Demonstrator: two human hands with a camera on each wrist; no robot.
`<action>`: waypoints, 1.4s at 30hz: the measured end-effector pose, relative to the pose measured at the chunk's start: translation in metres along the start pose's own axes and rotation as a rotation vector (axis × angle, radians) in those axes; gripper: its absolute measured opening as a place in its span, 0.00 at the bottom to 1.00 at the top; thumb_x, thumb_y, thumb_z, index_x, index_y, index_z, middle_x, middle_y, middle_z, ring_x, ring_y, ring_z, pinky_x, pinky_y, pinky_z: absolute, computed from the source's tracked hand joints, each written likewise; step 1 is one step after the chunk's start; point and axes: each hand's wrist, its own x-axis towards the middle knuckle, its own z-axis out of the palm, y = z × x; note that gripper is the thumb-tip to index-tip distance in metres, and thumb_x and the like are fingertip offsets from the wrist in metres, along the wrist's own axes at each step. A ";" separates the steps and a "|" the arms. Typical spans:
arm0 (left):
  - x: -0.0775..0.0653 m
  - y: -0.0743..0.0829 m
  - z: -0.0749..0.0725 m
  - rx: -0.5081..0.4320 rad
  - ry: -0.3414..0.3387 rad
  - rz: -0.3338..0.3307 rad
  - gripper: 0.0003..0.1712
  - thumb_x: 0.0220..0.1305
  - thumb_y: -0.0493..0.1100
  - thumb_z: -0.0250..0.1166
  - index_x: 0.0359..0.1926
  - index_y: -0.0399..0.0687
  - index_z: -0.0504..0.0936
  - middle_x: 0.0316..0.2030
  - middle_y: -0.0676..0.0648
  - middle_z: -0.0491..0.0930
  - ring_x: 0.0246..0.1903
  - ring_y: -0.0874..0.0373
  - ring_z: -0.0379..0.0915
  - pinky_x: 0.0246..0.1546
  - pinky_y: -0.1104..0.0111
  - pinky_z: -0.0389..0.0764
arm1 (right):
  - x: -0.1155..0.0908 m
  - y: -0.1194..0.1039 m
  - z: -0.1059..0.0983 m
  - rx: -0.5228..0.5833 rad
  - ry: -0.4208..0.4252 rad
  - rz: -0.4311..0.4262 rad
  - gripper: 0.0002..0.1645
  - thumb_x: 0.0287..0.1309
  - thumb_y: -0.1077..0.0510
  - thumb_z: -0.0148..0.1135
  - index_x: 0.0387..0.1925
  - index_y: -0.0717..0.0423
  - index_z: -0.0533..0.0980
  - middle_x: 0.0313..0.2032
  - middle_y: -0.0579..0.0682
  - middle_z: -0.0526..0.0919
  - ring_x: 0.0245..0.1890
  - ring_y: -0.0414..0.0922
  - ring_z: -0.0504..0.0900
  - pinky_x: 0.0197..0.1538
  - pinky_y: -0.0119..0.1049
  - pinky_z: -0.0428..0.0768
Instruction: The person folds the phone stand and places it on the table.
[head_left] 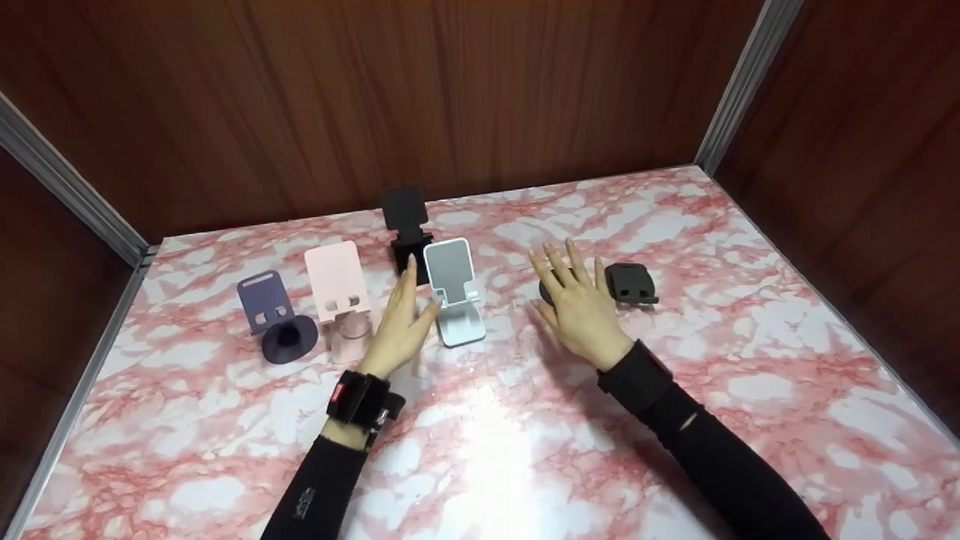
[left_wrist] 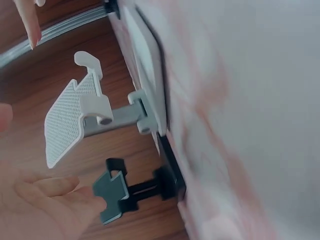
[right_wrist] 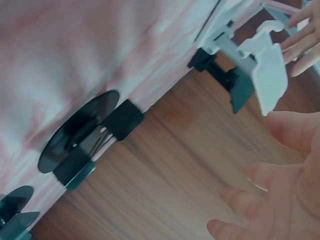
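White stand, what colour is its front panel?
Grey; the front panel shows best in the head view.

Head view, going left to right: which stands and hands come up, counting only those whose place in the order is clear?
Purple stand, pink stand, left hand, white-and-grey stand, right hand, low black stand.

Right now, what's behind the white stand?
In the head view, a black stand, a bit to the left. Its top shows; the white stand and left hand cover parts lower down.
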 end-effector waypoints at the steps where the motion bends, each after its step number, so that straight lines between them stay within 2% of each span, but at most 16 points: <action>1: 0.000 0.009 -0.002 -0.036 0.001 -0.026 0.49 0.83 0.61 0.54 0.90 0.55 0.37 0.89 0.36 0.42 0.88 0.34 0.40 0.89 0.37 0.44 | -0.001 -0.002 0.000 -0.005 0.002 -0.006 0.41 0.80 0.50 0.58 0.86 0.54 0.58 0.86 0.61 0.58 0.88 0.66 0.50 0.84 0.79 0.49; 5: -0.003 0.053 -0.011 -0.160 0.036 -0.116 0.46 0.81 0.45 0.57 0.88 0.42 0.44 0.87 0.34 0.52 0.86 0.33 0.49 0.89 0.40 0.50 | -0.006 -0.010 0.000 -0.009 0.012 -0.021 0.40 0.81 0.49 0.57 0.85 0.54 0.59 0.86 0.61 0.58 0.87 0.67 0.51 0.84 0.79 0.50; 8: 0.000 0.065 -0.009 -0.246 0.084 -0.141 0.42 0.80 0.39 0.56 0.87 0.36 0.48 0.83 0.29 0.60 0.82 0.31 0.59 0.87 0.43 0.59 | -0.008 -0.013 -0.001 -0.001 0.019 -0.025 0.39 0.81 0.50 0.58 0.85 0.53 0.60 0.85 0.61 0.58 0.87 0.67 0.51 0.84 0.80 0.50; 11: 0.005 0.066 -0.005 -0.330 0.129 -0.152 0.38 0.80 0.35 0.56 0.84 0.32 0.53 0.78 0.24 0.65 0.77 0.29 0.67 0.85 0.45 0.67 | -0.009 -0.015 -0.002 0.011 0.022 -0.028 0.39 0.81 0.50 0.58 0.85 0.53 0.61 0.86 0.61 0.58 0.87 0.67 0.51 0.84 0.80 0.50; 13: 0.007 0.066 -0.003 -0.368 0.150 -0.168 0.36 0.79 0.34 0.56 0.82 0.32 0.57 0.75 0.24 0.68 0.75 0.29 0.69 0.84 0.45 0.68 | -0.009 -0.016 -0.002 0.016 0.021 -0.029 0.39 0.81 0.50 0.58 0.85 0.52 0.60 0.86 0.62 0.58 0.87 0.67 0.51 0.84 0.80 0.50; 17: 0.010 0.062 0.001 -0.376 0.186 -0.189 0.32 0.78 0.33 0.57 0.78 0.33 0.62 0.71 0.23 0.72 0.72 0.28 0.72 0.80 0.44 0.73 | -0.010 -0.017 -0.001 0.013 0.017 -0.038 0.39 0.81 0.50 0.58 0.85 0.53 0.60 0.85 0.63 0.59 0.87 0.68 0.52 0.83 0.80 0.51; 21: 0.013 0.061 0.005 -0.367 0.207 -0.217 0.27 0.79 0.33 0.57 0.74 0.34 0.65 0.66 0.24 0.77 0.67 0.30 0.78 0.72 0.46 0.82 | -0.011 -0.018 0.000 0.009 0.011 -0.050 0.39 0.80 0.50 0.58 0.85 0.54 0.60 0.85 0.64 0.59 0.86 0.68 0.53 0.83 0.80 0.52; 25: 0.016 0.061 0.009 -0.378 0.225 -0.229 0.19 0.80 0.34 0.58 0.65 0.33 0.70 0.59 0.25 0.83 0.61 0.34 0.85 0.60 0.56 0.89 | -0.012 -0.020 -0.001 0.028 -0.001 -0.048 0.39 0.81 0.49 0.58 0.85 0.54 0.60 0.85 0.64 0.59 0.87 0.68 0.52 0.84 0.80 0.51; 29: 0.017 0.059 0.011 -0.394 0.249 -0.210 0.12 0.80 0.33 0.59 0.58 0.31 0.75 0.54 0.26 0.86 0.53 0.39 0.88 0.50 0.68 0.88 | -0.012 -0.021 -0.001 0.051 -0.028 -0.046 0.39 0.81 0.50 0.58 0.85 0.54 0.60 0.86 0.65 0.56 0.87 0.68 0.50 0.84 0.80 0.50; 35: 0.019 0.055 0.011 -0.373 0.253 -0.184 0.10 0.78 0.29 0.59 0.56 0.28 0.75 0.53 0.25 0.86 0.52 0.39 0.89 0.48 0.69 0.88 | -0.012 -0.021 0.002 0.055 -0.066 -0.049 0.39 0.82 0.49 0.57 0.85 0.53 0.59 0.85 0.67 0.55 0.87 0.69 0.49 0.84 0.79 0.49; 42: 0.021 0.057 0.007 -0.436 0.257 -0.166 0.07 0.73 0.25 0.60 0.50 0.26 0.75 0.50 0.24 0.86 0.47 0.49 0.88 0.49 0.69 0.92 | -0.012 -0.020 0.004 0.049 -0.074 -0.058 0.39 0.80 0.50 0.59 0.85 0.53 0.61 0.85 0.68 0.55 0.87 0.70 0.50 0.83 0.80 0.51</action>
